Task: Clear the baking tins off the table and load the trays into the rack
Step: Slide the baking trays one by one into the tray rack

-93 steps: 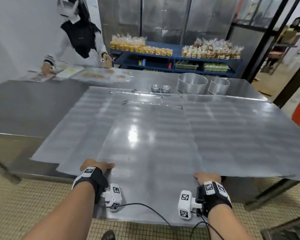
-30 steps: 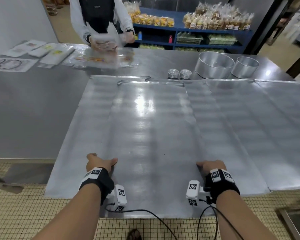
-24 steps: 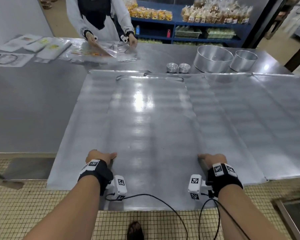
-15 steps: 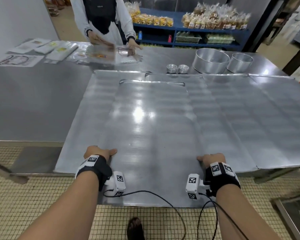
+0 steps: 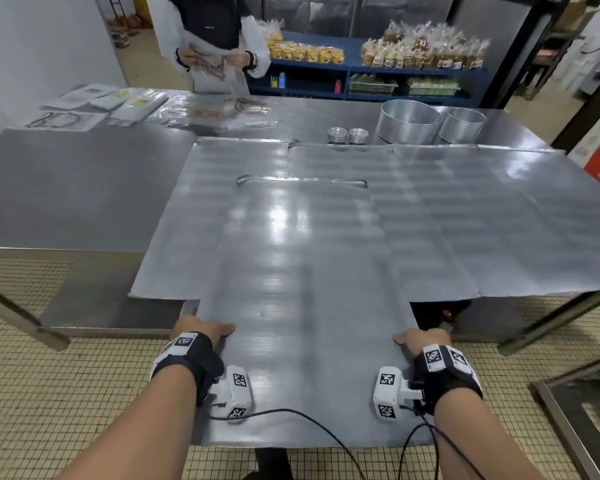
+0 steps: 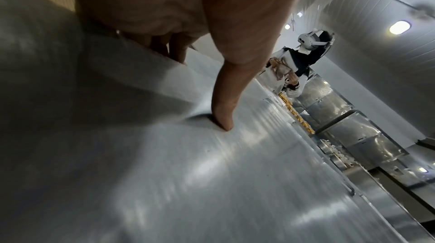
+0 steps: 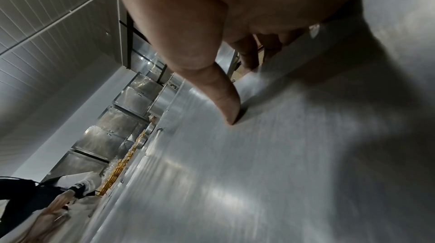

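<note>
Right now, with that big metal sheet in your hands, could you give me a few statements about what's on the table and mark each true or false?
1. Both hands grip the same tray, the left hand on its left edge and the right hand on its right edge. True.
2. Each thumb lies on top of the tray, the fingers curled under its edge. True.
3. The two round tins are stacked on the held tray. False: they stand on the table at its far side, beyond the trays.
4. Only one tray is in sight. False: other trays lie on the table under and beside it.
5. A second person stands across the table, holding something. True.
</note>
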The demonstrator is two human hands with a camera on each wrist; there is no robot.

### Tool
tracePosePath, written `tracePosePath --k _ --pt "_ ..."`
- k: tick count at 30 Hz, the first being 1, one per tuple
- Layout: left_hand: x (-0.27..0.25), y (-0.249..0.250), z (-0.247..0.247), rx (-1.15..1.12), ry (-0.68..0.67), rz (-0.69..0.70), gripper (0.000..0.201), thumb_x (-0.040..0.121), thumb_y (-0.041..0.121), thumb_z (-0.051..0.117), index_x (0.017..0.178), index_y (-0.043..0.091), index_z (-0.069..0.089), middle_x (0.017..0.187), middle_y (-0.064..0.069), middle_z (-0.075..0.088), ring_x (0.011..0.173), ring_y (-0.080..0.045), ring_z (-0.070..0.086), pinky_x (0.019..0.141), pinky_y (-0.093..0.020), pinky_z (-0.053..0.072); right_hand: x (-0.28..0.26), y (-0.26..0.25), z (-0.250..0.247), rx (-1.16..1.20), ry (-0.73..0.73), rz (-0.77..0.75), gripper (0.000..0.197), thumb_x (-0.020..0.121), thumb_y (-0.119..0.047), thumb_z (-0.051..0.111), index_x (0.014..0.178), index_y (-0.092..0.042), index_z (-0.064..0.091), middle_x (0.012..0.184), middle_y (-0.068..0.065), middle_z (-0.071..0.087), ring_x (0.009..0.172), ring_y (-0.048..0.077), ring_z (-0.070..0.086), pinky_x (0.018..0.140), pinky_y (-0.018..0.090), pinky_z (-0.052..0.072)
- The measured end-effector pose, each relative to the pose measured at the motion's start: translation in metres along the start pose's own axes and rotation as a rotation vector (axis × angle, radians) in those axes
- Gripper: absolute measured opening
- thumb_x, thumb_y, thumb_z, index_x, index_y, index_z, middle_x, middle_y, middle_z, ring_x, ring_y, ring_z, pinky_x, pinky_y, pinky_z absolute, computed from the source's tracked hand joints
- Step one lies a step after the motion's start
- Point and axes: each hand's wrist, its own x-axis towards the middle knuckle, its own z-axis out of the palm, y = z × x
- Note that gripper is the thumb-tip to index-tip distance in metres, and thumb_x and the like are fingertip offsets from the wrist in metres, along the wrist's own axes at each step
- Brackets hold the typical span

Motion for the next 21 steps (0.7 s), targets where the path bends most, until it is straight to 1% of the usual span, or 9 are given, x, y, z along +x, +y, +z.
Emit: tracePosePath --k 2,5,8,10,14,16,18,19,21 --pt "-0.004 -0.007 0.001 -0.012 -0.037 -0.022 0.052 0.070 0.027 0.087 0.107 0.009 0.054 0.088 -0.009 0.066 0.081 -0.031 0.064 0.075 -0.033 0.053 -0.002 0.008 -0.001 -0.023 0.000 0.001 0.061 0.079 -0.015 0.078 0.130 0.006 0.052 0.125 0.021 0.060 0.106 0.035 0.062 0.090 0.036 0.049" --pt "-0.005 -0.010 0.001 -0.011 -0.095 -0.081 0.045 0.073 0.029 0.086 0.099 0.005 0.057 0.100 -0.014 0.066 0.093 -0.035 0.066 0.090 -0.037 0.052 -0.002 0.015 -0.002 -0.046 -0.026 -0.007 0.057 0.074 -0.016 0.076 0.126 -0.001 0.059 0.120 0.017 0.061 0.091 0.030 0.057 0.084 0.032 0.048" --pt "0.000 -0.003 0.004 0.003 -0.083 -0.056 0.064 0.071 0.040 0.085 0.115 -0.001 0.063 0.115 -0.019 0.067 0.106 -0.035 0.066 0.089 -0.034 0.053 -0.002 0.011 0.000 -0.007 -0.036 -0.015 0.053 0.074 -0.016 0.074 0.121 0.001 0.058 0.086 0.010 0.060 0.071 0.026 0.056 0.080 0.033 0.049" --pt "0.005 0.005 0.006 -0.010 -0.038 -0.037 0.071 0.069 0.041 0.085 0.121 -0.001 0.062 0.120 -0.020 0.066 0.107 -0.036 0.065 0.086 -0.035 0.053 0.001 0.004 0.001 0.015 -0.036 -0.026 0.052 0.076 -0.019 0.074 0.119 0.003 0.056 0.077 0.008 0.055 0.065 0.023 0.053 0.078 0.033 0.049" --pt "0.024 0.024 0.009 -0.082 -0.029 -0.078 0.090 0.067 0.041 0.083 0.141 0.004 0.046 0.135 -0.018 0.058 0.110 -0.040 0.063 0.095 -0.041 0.053 0.009 -0.018 0.006 0.046 -0.019 -0.074 0.052 0.079 -0.033 0.074 0.114 0.001 0.054 0.077 0.005 0.052 0.063 0.022 0.050 0.079 0.034 0.047" --pt "0.037 0.032 0.011 -0.040 0.001 -0.048 0.076 0.075 0.040 0.082 0.133 -0.001 0.055 0.132 -0.020 0.060 0.115 -0.038 0.061 0.096 -0.039 0.051 0.018 -0.029 0.009 0.066 -0.014 -0.087 0.058 0.076 -0.038 0.075 0.117 0.000 0.058 0.080 0.004 0.058 0.070 0.025 0.058 0.086 0.037 0.051" --pt "0.048 0.038 0.015 0.047 0.004 -0.039 0.066 0.080 0.042 0.079 0.123 -0.005 0.062 0.125 -0.023 0.064 0.116 -0.037 0.061 0.093 -0.037 0.050 0.026 -0.040 0.013 0.064 -0.023 -0.079 0.067 0.077 -0.040 0.075 0.126 0.000 0.054 0.100 0.009 0.063 0.081 0.029 0.059 0.085 0.034 0.048" --pt "0.050 0.041 0.016 0.079 0.000 -0.047 0.066 0.080 0.041 0.079 0.124 -0.004 0.061 0.126 -0.023 0.063 0.116 -0.037 0.061 0.093 -0.037 0.050 0.030 -0.045 0.014 0.054 -0.026 -0.064 0.071 0.077 -0.041 0.075 0.130 0.001 0.052 0.109 0.014 0.062 0.085 0.031 0.056 0.083 0.033 0.046" --pt "0.051 0.048 0.014 0.122 -0.037 -0.028 0.072 0.079 0.036 0.080 0.139 0.008 0.053 0.133 -0.019 0.058 0.118 -0.036 0.060 0.097 -0.034 0.050 0.036 -0.052 0.018 0.032 -0.020 -0.054 0.072 0.078 -0.042 0.075 0.128 0.004 0.053 0.107 0.017 0.059 0.086 0.033 0.055 0.079 0.033 0.043"
